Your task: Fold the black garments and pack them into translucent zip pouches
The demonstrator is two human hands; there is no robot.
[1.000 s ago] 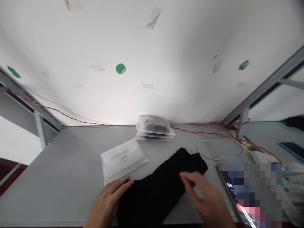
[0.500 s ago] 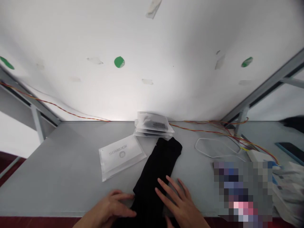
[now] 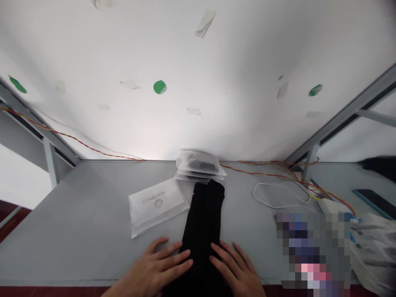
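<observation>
A long black cloth (image 3: 204, 222) lies on the grey table (image 3: 83, 231), running straight away from me. My left hand (image 3: 154, 270) lies flat with fingers spread, its fingertips on the cloth's near left edge. My right hand (image 3: 236, 270) is flat too, fingers apart, pressing the cloth's near right edge. Neither hand grips anything. The cloth's far end touches a stack of clear packets (image 3: 199, 169).
A flat white branded bag (image 3: 156, 206) lies left of the cloth. A white cable loop (image 3: 278, 196) and red-yellow wires (image 3: 266, 173) run at the back right. A blurred patch and white paper bags (image 3: 371, 243) sit at the right. The wall stands close behind.
The black cloth has swung from a slant toward the right to lying straight ahead. Both hands have moved onto its near end, one each side, fingers flat.
</observation>
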